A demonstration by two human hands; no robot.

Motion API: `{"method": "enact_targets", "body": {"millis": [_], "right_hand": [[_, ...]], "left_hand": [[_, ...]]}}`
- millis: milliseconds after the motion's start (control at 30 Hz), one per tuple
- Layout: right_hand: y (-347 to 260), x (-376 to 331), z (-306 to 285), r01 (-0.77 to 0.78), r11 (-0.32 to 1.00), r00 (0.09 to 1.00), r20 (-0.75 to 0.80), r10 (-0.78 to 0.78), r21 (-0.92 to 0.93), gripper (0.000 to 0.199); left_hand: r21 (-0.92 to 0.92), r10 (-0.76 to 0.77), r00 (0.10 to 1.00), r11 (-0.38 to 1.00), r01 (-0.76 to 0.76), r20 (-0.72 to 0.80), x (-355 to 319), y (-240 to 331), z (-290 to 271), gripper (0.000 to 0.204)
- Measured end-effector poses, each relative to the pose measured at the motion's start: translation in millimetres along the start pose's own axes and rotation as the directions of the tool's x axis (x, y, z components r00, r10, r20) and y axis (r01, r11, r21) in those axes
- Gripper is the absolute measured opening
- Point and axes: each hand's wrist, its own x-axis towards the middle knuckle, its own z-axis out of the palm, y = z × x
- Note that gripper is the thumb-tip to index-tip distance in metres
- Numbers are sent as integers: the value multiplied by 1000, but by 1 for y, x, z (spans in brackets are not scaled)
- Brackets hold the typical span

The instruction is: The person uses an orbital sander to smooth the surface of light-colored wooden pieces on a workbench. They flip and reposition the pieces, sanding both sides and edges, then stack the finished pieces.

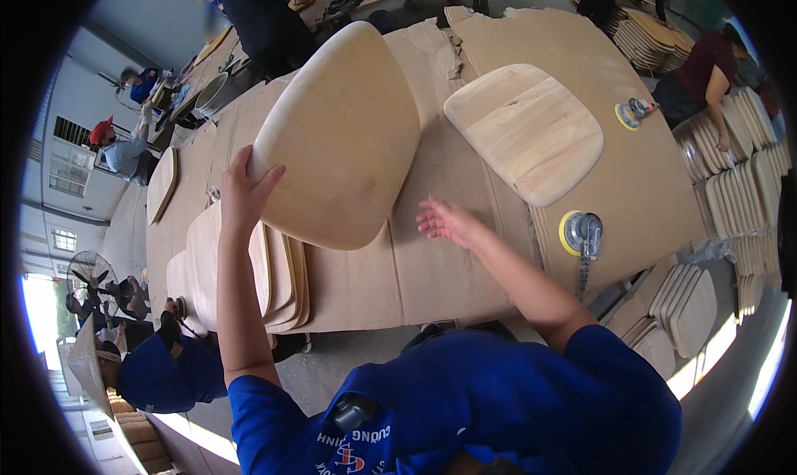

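Observation:
My left hand (249, 194) grips the near left edge of a pale wooden seat panel (344, 135), thumb on its upper face. The panel is tilted up above the cardboard-covered table. My right hand (444, 222) hovers right of the panel's lower end, fingers apart, holding nothing. Beyond it a second wooden seat panel (531, 131) with visible board stripes lies flat on the cardboard. An orbital sander (581, 233) with a yellow pad rests to the right of my right hand, its hose running toward the table's near edge.
Left of me a stack of seat panels (282, 280) sits on the table (357, 297). Another sander (635, 113) lies at the far right. Tall stacks of panels (739, 197) stand beyond the right edge, near a person in dark red (706, 68). A worker in blue (170, 371) is close at left.

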Motion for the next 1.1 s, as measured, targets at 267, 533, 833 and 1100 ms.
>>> {"method": "enact_targets", "body": {"millis": [267, 533, 833, 1100], "right_hand": [[-54, -97, -74, 149, 813, 984, -169, -63, 563, 77], [87, -136, -83, -199, 980, 895, -408, 182, -1, 52], [70, -205, -92, -569, 360, 780, -624, -50, -740, 19], [51, -221, -148, -293, 512, 573, -577, -582, -808, 19]], "left_hand": [[-60, 258, 949, 966, -251, 179, -187, -3, 48, 53], [-136, 449, 783, 890, -435, 430, -335, -87, 166, 41], [-212, 539, 461, 781, -587, 705, -315, -56, 217, 53], [-450, 831, 282, 508, -734, 479, -280, 82, 332, 57]]}}
